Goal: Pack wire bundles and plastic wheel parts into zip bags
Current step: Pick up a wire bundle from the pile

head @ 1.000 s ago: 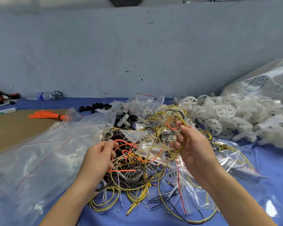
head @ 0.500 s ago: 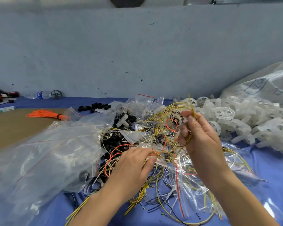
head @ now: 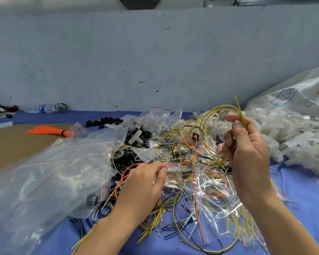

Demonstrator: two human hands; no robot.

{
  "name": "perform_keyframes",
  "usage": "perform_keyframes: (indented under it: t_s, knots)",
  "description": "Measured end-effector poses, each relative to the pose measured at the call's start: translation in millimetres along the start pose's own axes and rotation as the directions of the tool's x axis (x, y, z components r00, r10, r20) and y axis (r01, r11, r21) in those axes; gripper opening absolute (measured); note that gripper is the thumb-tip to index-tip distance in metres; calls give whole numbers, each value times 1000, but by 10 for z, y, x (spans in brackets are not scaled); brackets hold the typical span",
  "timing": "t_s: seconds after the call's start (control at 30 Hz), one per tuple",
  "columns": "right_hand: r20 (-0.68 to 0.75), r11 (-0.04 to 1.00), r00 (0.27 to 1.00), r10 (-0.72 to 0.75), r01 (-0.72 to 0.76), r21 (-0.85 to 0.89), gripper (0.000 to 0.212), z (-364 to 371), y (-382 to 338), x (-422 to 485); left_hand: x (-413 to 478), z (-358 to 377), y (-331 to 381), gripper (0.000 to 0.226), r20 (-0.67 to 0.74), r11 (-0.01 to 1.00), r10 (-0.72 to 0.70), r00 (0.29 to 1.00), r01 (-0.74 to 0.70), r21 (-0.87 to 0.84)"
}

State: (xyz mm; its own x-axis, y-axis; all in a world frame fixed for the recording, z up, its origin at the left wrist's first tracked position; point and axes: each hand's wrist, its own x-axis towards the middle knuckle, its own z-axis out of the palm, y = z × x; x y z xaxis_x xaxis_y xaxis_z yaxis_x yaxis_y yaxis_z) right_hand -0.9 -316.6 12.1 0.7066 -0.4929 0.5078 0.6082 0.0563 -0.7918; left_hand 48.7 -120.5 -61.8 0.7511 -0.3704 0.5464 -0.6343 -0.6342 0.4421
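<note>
Here, a person's right hand (head: 247, 153) pinched a loop of yellow wires (head: 219, 115) lifted above the tangled wire pile (head: 173, 159), while the left hand (head: 145, 183) pinched an orange wire (head: 188, 159) at the pile's near side. White plastic wheel parts (head: 287, 137) lay heaped right of the pile; clear zip bags (head: 50, 177) spread to its left on the blue cloth (head: 302, 199).

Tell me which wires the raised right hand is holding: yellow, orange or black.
The yellow wires: the right hand holds their loop up above the pile, while the orange and black ones lie tangled below.
</note>
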Motion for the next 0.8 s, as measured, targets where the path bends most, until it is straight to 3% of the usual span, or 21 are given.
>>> perform_keyframes:
  t_s: [0.1, 0.27, 0.4, 0.47, 0.53, 0.7, 0.8]
  knots:
    - [49, 996, 998, 46, -50, 76, 23, 41, 3, -25, 56, 2, 68, 30, -53, 998, 32, 998, -34, -44]
    - [75, 926, 973, 218, -230, 299, 23, 131, 99, -85, 87, 154, 51, 50, 127, 996, 80, 989, -83, 18]
    - [140, 823, 930, 341, -367, 435, 19, 192, 187, -120, 102, 249, 69, 42, 211, 980, 80, 974, -39, -196]
    - [166, 760, 902, 399, -427, 490, 20, 216, 219, -124, 133, 260, 149, 33, 238, 892, 23, 971, 88, -443]
    - [169, 699, 875, 453, -467, 542, 20, 227, 242, -126, 158, 244, 258, 25, 276, 714, -13, 961, 202, -670]
    - [128, 610, 833, 538, -490, 623, 17, 211, 293, -119, 154, 195, 302, 17, 345, 475, -90, 934, 345, -809]
    - [93, 591, 829, 551, -467, 657, 17, 212, 328, -111, 142, 200, 302, 20, 395, 432, -79, 915, 389, -814]
